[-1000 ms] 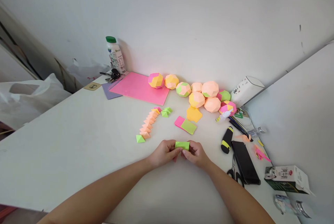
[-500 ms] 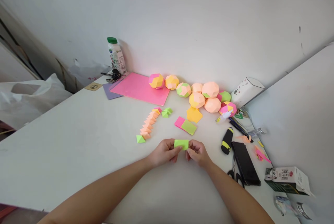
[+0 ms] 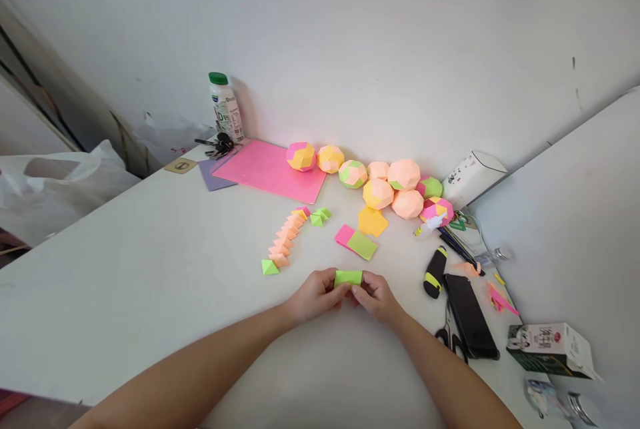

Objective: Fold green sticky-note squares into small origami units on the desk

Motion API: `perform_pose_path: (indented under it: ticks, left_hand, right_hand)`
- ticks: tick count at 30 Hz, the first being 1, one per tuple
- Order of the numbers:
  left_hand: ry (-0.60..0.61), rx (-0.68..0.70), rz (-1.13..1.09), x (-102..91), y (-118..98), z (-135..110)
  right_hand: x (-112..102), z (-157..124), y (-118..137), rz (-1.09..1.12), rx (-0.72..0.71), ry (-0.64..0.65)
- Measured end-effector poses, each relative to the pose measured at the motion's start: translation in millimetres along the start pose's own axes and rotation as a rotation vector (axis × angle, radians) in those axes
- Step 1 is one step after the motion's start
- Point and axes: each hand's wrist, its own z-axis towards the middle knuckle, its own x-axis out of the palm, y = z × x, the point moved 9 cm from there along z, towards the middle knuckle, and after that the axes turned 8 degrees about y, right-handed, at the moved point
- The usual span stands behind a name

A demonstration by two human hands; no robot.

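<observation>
Both my hands meet over the white table [image 3: 125, 282] and pinch a small folded green paper [image 3: 348, 277] between them. My left hand [image 3: 315, 296] grips its left end, fingers curled. My right hand [image 3: 377, 296] grips its right end, fingers also curled. Just beyond lie a pink and green sticky-note stack [image 3: 356, 240], an orange sheet [image 3: 372, 221], and a curved row of small folded paper units [image 3: 286, 240].
Several paper polyhedron balls [image 3: 395, 186] line the wall beside a pink sheet [image 3: 270, 169], keys [image 3: 218, 145] and a bottle [image 3: 224, 107]. To the right are a black-and-yellow cutter [image 3: 434, 272], a phone [image 3: 470, 314], scissors [image 3: 453, 336], pens and a carton [image 3: 550, 348].
The green paper looks narrower now, as my fingers have pressed it down between both hands. My hands stay in about the same place.
</observation>
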Motion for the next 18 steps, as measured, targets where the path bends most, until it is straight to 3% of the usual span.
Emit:
perform_pose_path:
  ticks: [10,18]
  left_hand:
    - [-0.004,-0.005,0.004,0.6,-1,0]
    - [-0.070,0.072,-0.243,-11.9,2,0]
  right_hand:
    - [-4,0,1,0.060,-0.005,-0.064]
    - [-22,-4,-7,0.162,-0.017,-0.209]
